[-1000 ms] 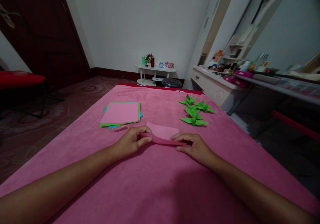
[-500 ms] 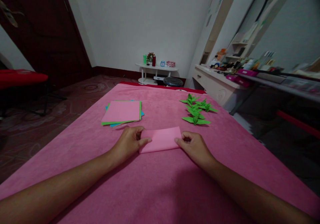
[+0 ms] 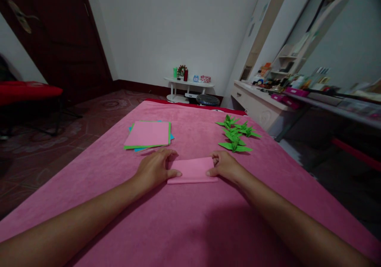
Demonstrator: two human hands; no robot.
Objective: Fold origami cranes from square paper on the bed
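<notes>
And here's the open lane, straight up the middle of the pink cover (image 3: pixel 190 223), running between the stack of paper squares (image 3: pixel 150 134) and the cluster of green origami cranes (image 3: pixel 235 147)! Its near mouth, though, is blocked: the folded pink paper (image 3: pixel 193 171) lies right across, with the left hand (image 3: pixel 154 167) and right hand (image 3: pixel 224 165) closing off its ends. On the left, the stack sits just beyond the knuckles; on the right, wings jut out ahead of the fingers. Gaps among the cranes? Tight, and hard to judge from here. Nearer the wearer, there's broad room between the forearms (image 3: pixel 98 209).
</notes>
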